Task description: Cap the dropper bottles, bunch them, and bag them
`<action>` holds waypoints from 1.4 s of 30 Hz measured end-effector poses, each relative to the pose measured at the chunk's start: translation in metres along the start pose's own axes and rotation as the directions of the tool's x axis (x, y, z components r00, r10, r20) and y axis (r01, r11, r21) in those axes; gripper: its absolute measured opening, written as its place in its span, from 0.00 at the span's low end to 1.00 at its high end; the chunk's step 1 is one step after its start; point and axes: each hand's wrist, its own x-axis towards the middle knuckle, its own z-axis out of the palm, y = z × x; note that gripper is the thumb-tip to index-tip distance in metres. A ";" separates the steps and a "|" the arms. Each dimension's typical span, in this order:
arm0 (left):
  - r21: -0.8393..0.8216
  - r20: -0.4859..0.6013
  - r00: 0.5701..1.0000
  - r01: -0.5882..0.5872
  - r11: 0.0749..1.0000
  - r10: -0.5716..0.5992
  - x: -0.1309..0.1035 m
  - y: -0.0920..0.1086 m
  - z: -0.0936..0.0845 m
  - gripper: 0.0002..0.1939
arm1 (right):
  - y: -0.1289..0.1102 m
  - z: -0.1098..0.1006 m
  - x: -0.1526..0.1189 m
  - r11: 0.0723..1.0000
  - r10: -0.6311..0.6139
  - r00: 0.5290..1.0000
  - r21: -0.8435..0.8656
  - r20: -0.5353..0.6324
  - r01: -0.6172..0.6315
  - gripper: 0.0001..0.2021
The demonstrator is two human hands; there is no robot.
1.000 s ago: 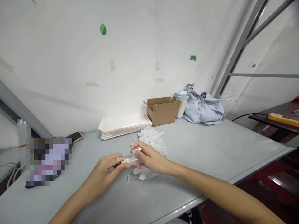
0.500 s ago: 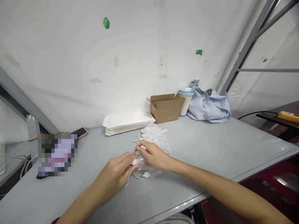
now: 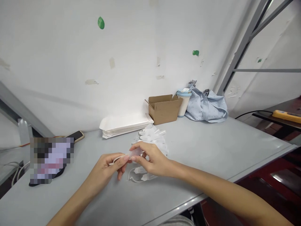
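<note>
In front of me, my right hand (image 3: 154,159) pinches a small translucent plastic bottle (image 3: 136,152) between thumb and fingers. My left hand (image 3: 111,164) meets it from the left, its thumb and finger closed on a thin white cord (image 3: 118,158) at the bottle's near end. How cord and bottle join is hidden by the fingertips. Below the hands, small dropper bottles (image 3: 147,177) lie on the table, with a loop of white cord (image 3: 129,175) beside them. Behind my right hand is a pile of similar white and clear pieces (image 3: 152,133).
A white stack of flat packets (image 3: 124,125) lies by the wall. An open cardboard box (image 3: 166,111), a lidded cup (image 3: 184,105) and a light-blue cloth bag (image 3: 207,106) stand to its right. A phone (image 3: 77,136) and a blurred item (image 3: 53,160) lie left on the grey table (image 3: 211,147).
My left fingers have shifted from the bottle's white tip to a white cord, now held up. The bottle has risen and turned in my right hand. The view has swung slightly right.
</note>
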 end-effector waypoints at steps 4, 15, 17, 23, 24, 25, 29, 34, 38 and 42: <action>-0.206 0.044 0.998 0.059 0.977 -0.051 0.001 -0.003 0.002 0.20 | 0.003 0.002 0.000 0.999 -0.031 0.999 -0.037 -0.034 0.030 0.08; 0.002 -0.025 0.999 0.021 1.000 -0.021 0.001 -0.008 0.004 0.24 | 0.012 0.007 0.000 0.992 -0.119 0.989 -0.048 -0.092 0.115 0.08; 0.139 -0.063 0.997 -0.045 0.989 0.054 -0.001 -0.009 0.006 0.23 | 0.010 0.005 0.001 0.999 -0.046 0.996 0.013 -0.081 0.047 0.07; 0.411 -0.147 0.865 -0.388 0.825 0.480 -0.005 -0.017 0.014 0.12 | 0.009 0.003 0.002 0.932 0.184 0.982 0.309 0.042 -0.187 0.06; 0.424 -0.163 0.844 -0.407 0.809 0.511 -0.005 -0.017 0.015 0.11 | 0.009 0.003 0.002 0.919 0.201 0.978 0.336 0.054 -0.207 0.07; 0.425 -0.184 0.835 -0.407 0.808 0.518 -0.005 -0.017 0.016 0.10 | 0.009 0.003 0.002 0.909 0.211 0.975 0.354 0.061 -0.219 0.07; 0.246 -0.190 0.925 -0.279 0.928 0.329 -0.004 -0.009 0.015 0.11 | 0.009 0.003 0.001 0.912 0.183 0.982 0.365 0.042 -0.186 0.08; -0.038 0.004 0.996 -0.094 0.995 0.094 -0.003 0.004 0.008 0.19 | 0.010 0.004 -0.001 0.992 -0.042 0.996 0.112 -0.077 0.051 0.08; -0.032 -0.030 0.990 -0.136 0.990 0.135 -0.005 0.001 0.009 0.16 | 0.013 0.004 -0.001 0.953 -0.295 0.949 -0.100 -0.114 0.285 0.09; 0.124 -0.095 0.957 -0.262 0.957 0.275 -0.005 -0.009 0.015 0.14 | 0.014 0.005 -0.001 0.952 -0.298 0.948 -0.103 -0.114 0.287 0.09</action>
